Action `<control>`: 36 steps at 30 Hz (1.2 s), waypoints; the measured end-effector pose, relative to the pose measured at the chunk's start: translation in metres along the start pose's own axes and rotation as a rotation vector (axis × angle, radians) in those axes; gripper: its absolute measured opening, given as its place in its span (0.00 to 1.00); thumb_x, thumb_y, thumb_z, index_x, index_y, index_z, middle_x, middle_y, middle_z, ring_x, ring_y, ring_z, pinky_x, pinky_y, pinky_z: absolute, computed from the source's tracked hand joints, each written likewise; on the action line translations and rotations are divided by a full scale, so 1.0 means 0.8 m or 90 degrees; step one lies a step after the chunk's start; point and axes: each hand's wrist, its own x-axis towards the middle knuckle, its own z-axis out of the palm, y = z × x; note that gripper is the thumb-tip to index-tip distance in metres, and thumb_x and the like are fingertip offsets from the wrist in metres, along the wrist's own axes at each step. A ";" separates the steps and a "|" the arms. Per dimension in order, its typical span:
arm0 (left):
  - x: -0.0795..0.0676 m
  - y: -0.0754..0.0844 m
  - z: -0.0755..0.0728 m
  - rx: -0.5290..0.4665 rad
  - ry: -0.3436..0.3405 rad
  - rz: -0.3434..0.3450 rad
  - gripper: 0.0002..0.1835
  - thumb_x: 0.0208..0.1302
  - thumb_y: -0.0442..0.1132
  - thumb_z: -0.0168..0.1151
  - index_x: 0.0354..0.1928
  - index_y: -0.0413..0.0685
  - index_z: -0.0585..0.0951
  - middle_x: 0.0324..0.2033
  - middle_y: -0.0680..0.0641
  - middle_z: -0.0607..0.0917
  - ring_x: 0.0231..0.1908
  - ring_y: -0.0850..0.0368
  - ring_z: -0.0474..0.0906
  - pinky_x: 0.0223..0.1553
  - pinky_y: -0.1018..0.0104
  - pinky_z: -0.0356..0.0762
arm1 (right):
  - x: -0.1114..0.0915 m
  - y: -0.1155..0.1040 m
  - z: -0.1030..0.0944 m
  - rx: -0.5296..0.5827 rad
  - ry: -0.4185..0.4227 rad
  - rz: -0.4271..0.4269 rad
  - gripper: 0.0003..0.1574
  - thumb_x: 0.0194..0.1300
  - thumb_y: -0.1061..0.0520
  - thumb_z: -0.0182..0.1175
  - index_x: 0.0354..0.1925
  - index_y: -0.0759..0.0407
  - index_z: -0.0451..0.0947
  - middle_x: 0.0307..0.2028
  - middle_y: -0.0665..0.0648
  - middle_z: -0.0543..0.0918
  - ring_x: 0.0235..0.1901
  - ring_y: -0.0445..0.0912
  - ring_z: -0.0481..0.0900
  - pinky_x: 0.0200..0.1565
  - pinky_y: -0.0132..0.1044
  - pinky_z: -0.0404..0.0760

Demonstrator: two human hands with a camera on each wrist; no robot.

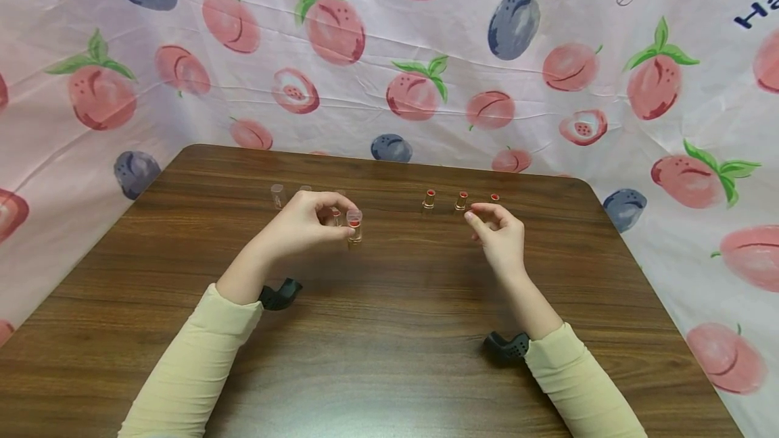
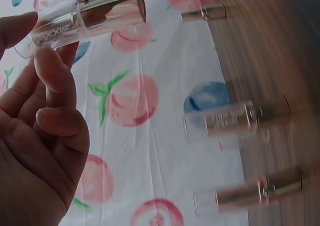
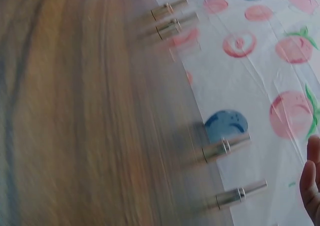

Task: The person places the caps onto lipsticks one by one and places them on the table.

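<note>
My left hand (image 1: 302, 224) is raised over the left part of the table and pinches a lipstick (image 1: 355, 231) with a clear cap. In the left wrist view, thumb and fingertips hold the cap end of this lipstick (image 2: 107, 13), its gold base pointing away. Behind that hand another red-tipped lipstick (image 1: 337, 217) shows between the fingers. My right hand (image 1: 500, 238) hovers with loosely bent fingers and nothing visible in them. Near its fingertips stands an uncapped lipstick (image 1: 461, 201); a further red-tipped one (image 1: 495, 198) is partly hidden behind the hand.
Another uncapped lipstick (image 1: 429, 199) stands left of the right hand. Clear plastic pieces (image 1: 278, 196) stand on the wooden table (image 1: 389, 330) behind the left hand. A fruit-print cloth (image 1: 450, 39) hangs along the table's far edge. Dark curved wrist mounts (image 1: 281, 295) sit beneath both wrists.
</note>
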 end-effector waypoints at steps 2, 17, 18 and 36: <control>-0.005 -0.003 -0.006 0.005 -0.002 -0.011 0.09 0.54 0.38 0.73 0.37 0.54 0.84 0.19 0.47 0.75 0.19 0.56 0.66 0.22 0.66 0.66 | 0.006 0.007 -0.005 -0.013 0.022 0.002 0.13 0.60 0.67 0.65 0.42 0.76 0.79 0.23 0.64 0.79 0.13 0.34 0.70 0.15 0.24 0.64; -0.033 -0.030 -0.049 0.045 0.010 -0.034 0.10 0.52 0.35 0.73 0.38 0.49 0.84 0.24 0.48 0.80 0.21 0.58 0.70 0.23 0.67 0.69 | 0.035 0.074 -0.033 -0.097 0.176 -0.005 0.17 0.55 0.58 0.72 0.38 0.69 0.82 0.28 0.49 0.82 0.14 0.33 0.73 0.17 0.24 0.68; -0.035 -0.032 -0.052 0.045 0.010 -0.035 0.10 0.52 0.35 0.73 0.38 0.49 0.84 0.26 0.48 0.81 0.21 0.58 0.70 0.23 0.67 0.69 | 0.036 0.075 -0.034 -0.106 0.184 -0.006 0.16 0.55 0.58 0.72 0.38 0.69 0.81 0.29 0.50 0.82 0.15 0.33 0.73 0.17 0.24 0.68; -0.049 -0.073 -0.096 0.004 0.017 -0.089 0.13 0.53 0.35 0.73 0.41 0.41 0.83 0.28 0.48 0.84 0.22 0.60 0.73 0.24 0.66 0.72 | 0.054 0.106 -0.049 -0.203 0.156 0.073 0.26 0.57 0.53 0.71 0.50 0.67 0.80 0.44 0.60 0.83 0.19 0.31 0.70 0.22 0.24 0.68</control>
